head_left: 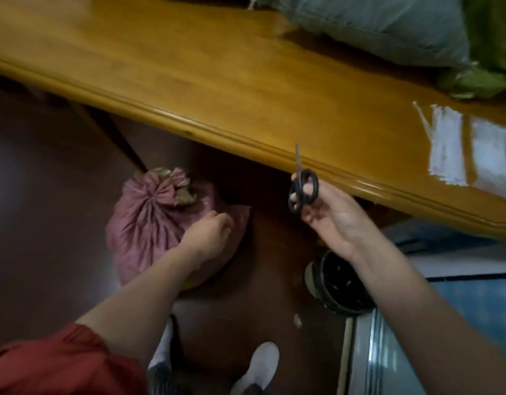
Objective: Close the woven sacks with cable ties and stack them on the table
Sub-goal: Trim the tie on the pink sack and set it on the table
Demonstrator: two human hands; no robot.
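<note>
Pink sack [149,220], 8 o'clock: dusty rose, dark radiating pleats, tan-yellow at the neck. Table [217,89]: glossy honey-orange wood. Grey-blue sack [374,27] at 1 o'clock, green sack [488,52] at 2. Scissors [303,192]: black handles. Sleeve [61,363], 7 o'clock: rust red. Floor [46,195]: dark red-brown.

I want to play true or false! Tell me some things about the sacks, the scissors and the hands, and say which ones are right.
1. The right hand holds black-handled scissors. True.
2. The pink sack lies on the table. False: it sits on the floor, below the table's edge.
3. The pink sack's top is bunched together. True.
4. The left hand holds the scissors too. False: it rests on the pink sack.
5. A grey sack and a green sack lie on the table. True.
6. The scissors point down. False: the blades point up.
</note>
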